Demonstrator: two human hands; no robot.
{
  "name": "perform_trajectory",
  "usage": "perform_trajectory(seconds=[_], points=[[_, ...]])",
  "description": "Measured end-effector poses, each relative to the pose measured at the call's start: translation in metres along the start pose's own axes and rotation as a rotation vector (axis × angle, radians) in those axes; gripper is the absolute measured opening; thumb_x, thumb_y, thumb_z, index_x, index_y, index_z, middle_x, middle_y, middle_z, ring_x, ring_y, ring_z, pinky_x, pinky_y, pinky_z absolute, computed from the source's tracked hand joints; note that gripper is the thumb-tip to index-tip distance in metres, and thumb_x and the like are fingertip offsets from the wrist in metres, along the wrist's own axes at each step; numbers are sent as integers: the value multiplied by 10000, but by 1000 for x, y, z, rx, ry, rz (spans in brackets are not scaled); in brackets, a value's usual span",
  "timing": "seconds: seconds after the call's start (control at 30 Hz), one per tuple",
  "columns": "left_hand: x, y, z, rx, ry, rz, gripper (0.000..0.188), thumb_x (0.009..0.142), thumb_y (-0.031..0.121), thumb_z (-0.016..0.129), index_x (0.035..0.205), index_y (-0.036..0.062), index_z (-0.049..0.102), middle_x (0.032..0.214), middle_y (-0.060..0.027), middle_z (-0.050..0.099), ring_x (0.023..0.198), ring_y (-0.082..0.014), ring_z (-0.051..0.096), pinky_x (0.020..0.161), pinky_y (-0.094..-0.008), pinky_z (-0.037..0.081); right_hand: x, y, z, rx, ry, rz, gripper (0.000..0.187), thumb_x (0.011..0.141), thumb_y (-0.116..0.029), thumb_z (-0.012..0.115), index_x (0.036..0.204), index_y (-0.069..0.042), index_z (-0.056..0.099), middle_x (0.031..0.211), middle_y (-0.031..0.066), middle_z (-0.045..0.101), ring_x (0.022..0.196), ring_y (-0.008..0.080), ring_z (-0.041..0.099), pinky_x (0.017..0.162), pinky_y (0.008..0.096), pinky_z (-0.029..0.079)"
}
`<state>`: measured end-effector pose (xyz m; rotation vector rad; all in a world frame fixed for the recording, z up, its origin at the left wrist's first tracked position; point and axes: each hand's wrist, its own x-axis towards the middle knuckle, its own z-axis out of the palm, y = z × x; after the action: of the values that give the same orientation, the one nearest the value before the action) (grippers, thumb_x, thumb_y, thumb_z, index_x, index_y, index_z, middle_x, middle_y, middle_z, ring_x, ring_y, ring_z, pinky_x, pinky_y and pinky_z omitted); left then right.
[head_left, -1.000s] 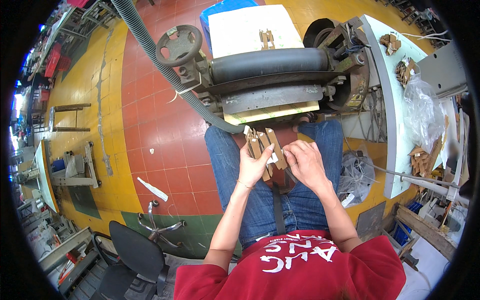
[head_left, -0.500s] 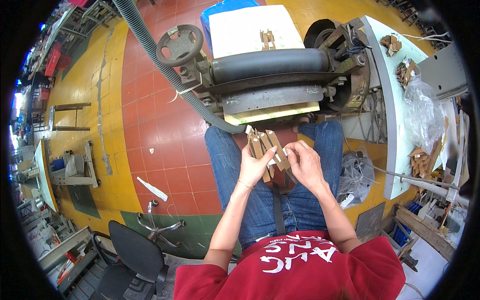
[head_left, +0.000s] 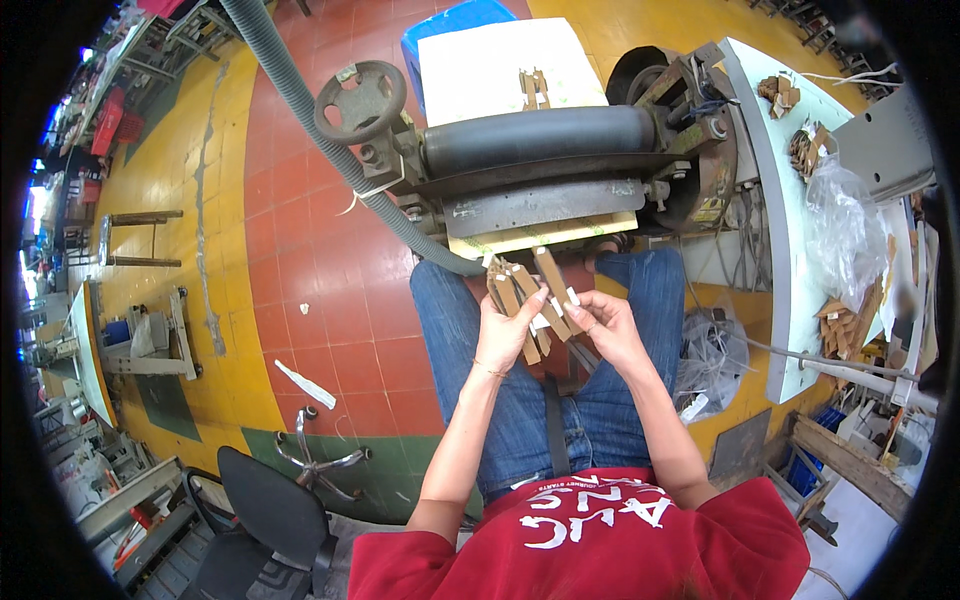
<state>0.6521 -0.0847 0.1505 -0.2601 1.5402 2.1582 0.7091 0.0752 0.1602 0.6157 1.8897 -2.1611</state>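
Above my lap, my left hand is closed round a fanned bundle of brown strips that carry small white tags. Its thumb presses on the front strips. My right hand pinches a single brown strip near its lower end, just right of the bundle. That strip's upper end stands apart from the others, while its lower end lies close beside them. How the fingers grip behind the strips is hidden.
A roller machine with a handwheel stands before my knees. More brown pieces lie on the white board behind its roller. A grey hose runs along the left. A pale-topped table with brown bundles and plastic stands at right.
My right hand has moved slightly left and taken hold of the outer strip. That strip has shifted up and apart from the bundle. My left hand stays nearly in place.
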Motion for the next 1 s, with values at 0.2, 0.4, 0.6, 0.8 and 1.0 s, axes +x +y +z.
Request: perform_trajectory(seconds=[0.2,0.4,0.6,0.8,1.0], points=[[6,-3,-18,-134,116,-20,271,873,69,638,1098,-50,543,1018,-154,653,894,-201,652,771,-314,544,40,3,-2,36,147,77,147,903,-194,606,957,-74,670,783,-58,623,627,-4,463,537,174,330],[-3,-7,-34,-162,138,-61,271,866,67,647,1093,-41,546,1015,-150,652,888,-199,652,764,-315,546,97,-16,1,78,317,191,222,864,-266,663,995,-87,647,776,-70,577,627,16,478,516,179,348],[-7,-11,-30,-208,128,-99,303,856,74,664,1106,-40,537,1013,-152,650,873,-201,655,768,-323,548,70,-23,7,247,437,53,794,861,-326,672,1442,-40,211,1274,196,497,1061,224,580,816,319,499],[0,-8,-22,-382,-25,-113,331,918,160,546,1195,-7,476,1094,-157,615,957,-234,624,821,-361,536,-6,4,9,-84,74,239,313,943,-282,567,1160,-61,614,950,2,661,818,66,583,685,204,445],[3,4,-16,-305,-91,-75,338,891,110,580,1197,-5,496,1108,-145,617,970,-212,626,829,-351,542,-15,6,18,-57,9,71,223,885,-170,654,1013,12,664,837,16,668,754,61,587,681,215,468]])
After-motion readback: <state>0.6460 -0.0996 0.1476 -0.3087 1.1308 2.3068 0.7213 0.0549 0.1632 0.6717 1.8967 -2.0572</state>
